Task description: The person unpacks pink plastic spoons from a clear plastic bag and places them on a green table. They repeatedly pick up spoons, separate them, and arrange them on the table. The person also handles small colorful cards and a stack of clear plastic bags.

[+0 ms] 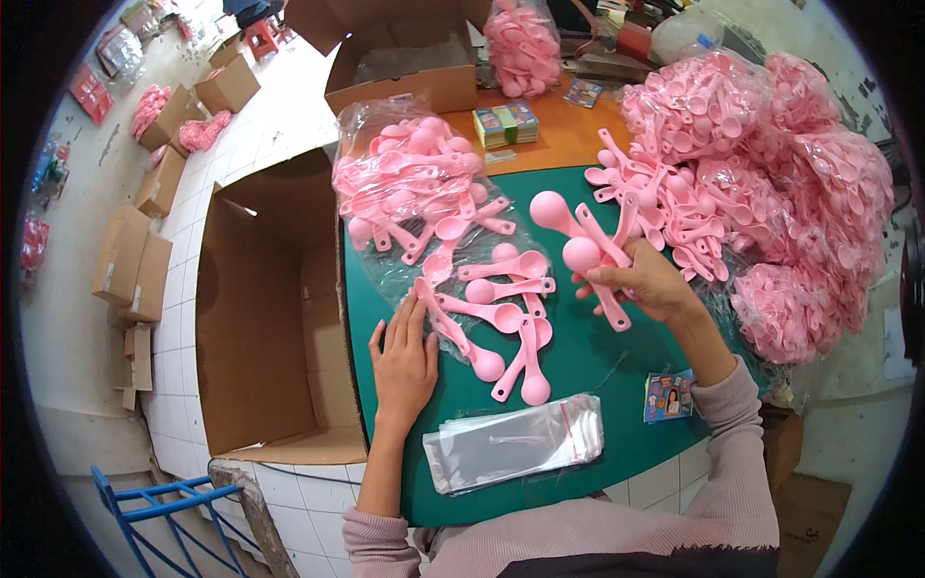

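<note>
— What's in your right hand (647, 286)?

— A small bunch of pink plastic measuring spoons (590, 252), round-bowled and long-handled. My fingers are closed around the handles, thumb on top, and the bunch is lifted off the green table mat (597, 361). I count at least 3 spoons in it, but where the handles overlap I cannot tell the exact number. The bowls point up and to my left, the handle ends down toward my wrist, so the long axis runs on a slant across the mat.

— And your left hand (405, 361)?

— It lies flat and open, palm down, gripping nothing. Its fingertips touch the handle end of one loose pink plastic spoon (461, 337) that lies on the mat, bowl toward me and to the right.

— Which hand is nearer the loose ones?

— The left. A row of loose pink spoons (509, 299) lies just to its right, between my 2 hands, handles mostly crosswise. The right hand hangs above and just beyond them.

— What else is close?

— A stack of clear plastic sleeves (515, 443) at the near edge, an open clear bag of pink spoons (414, 173) beyond my left hand, a heap of bagged pink spoons (800, 193) on the right, and an open cardboard box (260, 318) beside the table on the left.
</note>
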Motion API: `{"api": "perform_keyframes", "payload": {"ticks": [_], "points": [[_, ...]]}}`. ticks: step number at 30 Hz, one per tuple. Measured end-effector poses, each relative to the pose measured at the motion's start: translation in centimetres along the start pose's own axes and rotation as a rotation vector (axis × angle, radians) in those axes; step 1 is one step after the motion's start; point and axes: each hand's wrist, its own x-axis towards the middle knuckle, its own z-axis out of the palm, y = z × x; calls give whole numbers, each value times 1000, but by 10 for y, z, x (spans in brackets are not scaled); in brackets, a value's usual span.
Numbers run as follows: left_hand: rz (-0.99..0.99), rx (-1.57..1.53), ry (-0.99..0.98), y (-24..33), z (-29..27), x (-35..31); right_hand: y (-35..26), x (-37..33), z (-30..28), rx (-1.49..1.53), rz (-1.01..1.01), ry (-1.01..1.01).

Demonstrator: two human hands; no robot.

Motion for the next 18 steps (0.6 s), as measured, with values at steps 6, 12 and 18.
{"api": "perform_keyframes", "payload": {"ticks": [6,12,18], "points": [[3,-14,12,-2,3,2,-20,9,-102,-344,-96,311],[14,13,17,-1,3,4,-30,6,-134,-1493,-391,929],[-9,19,27,-7,-1,-4,4,7,49,-1148,-698,-521]]}}
